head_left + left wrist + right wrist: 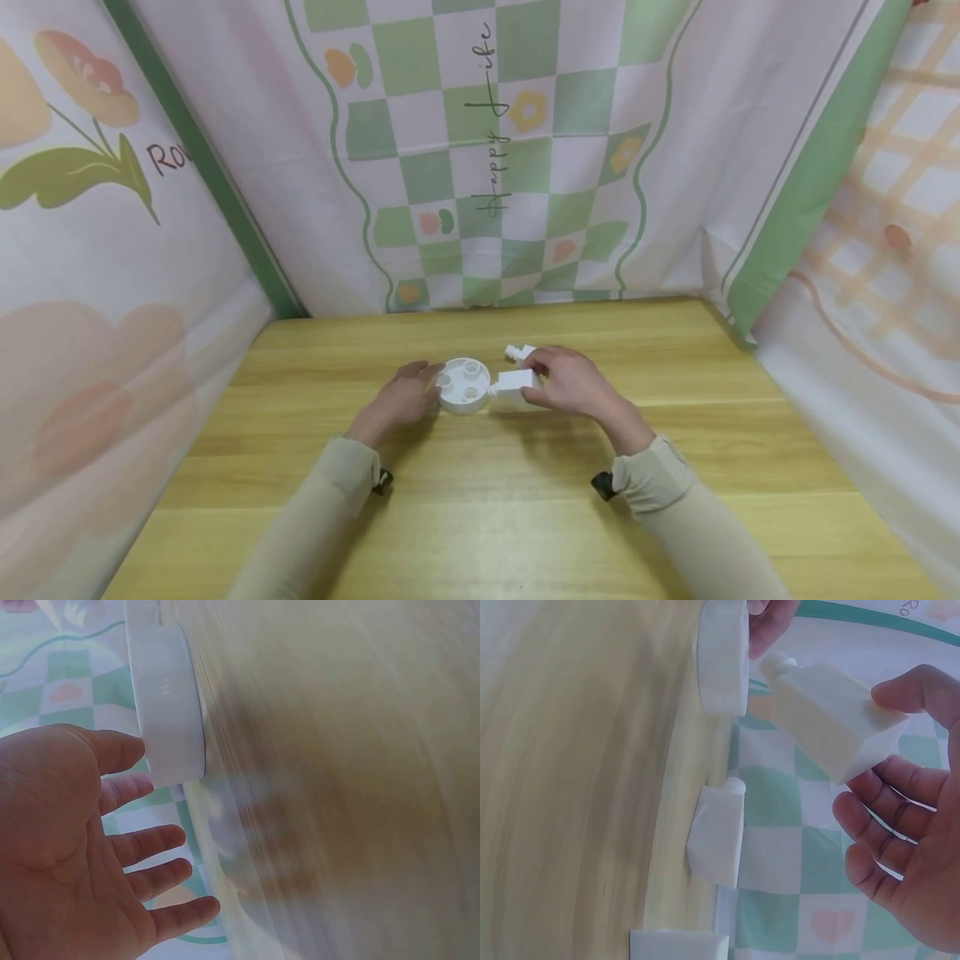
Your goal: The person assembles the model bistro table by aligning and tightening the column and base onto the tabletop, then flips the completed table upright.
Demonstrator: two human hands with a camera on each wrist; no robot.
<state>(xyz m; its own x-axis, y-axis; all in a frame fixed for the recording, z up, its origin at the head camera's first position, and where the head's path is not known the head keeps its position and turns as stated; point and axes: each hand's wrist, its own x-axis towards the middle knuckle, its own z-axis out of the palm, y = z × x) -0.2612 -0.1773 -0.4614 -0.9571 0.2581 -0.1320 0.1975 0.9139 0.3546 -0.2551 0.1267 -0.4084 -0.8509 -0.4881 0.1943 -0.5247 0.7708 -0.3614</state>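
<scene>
A round white base (463, 407) with a raised rim and three ring-shaped sockets lies on the table. At its left edge, my left hand (408, 393) touches the rim with thumb and index finger. The left wrist view shows the other fingers (161, 879) of that hand stretched out, apart from the base's side wall (171, 705). My right hand (572, 382) pinches a white block (516, 382) between thumb and fingers, above the table. The block's narrow knobbed end points left at the base. A second white block (716, 836), also knobbed, lies on the table beyond my right hand.
Part of another white block (679, 946) shows at the bottom of the right wrist view; my right hand hides it in the head view. The wooden table (495, 517) ends at a hanging green-and-white checked cloth (480, 150). Patterned cloths flank both sides.
</scene>
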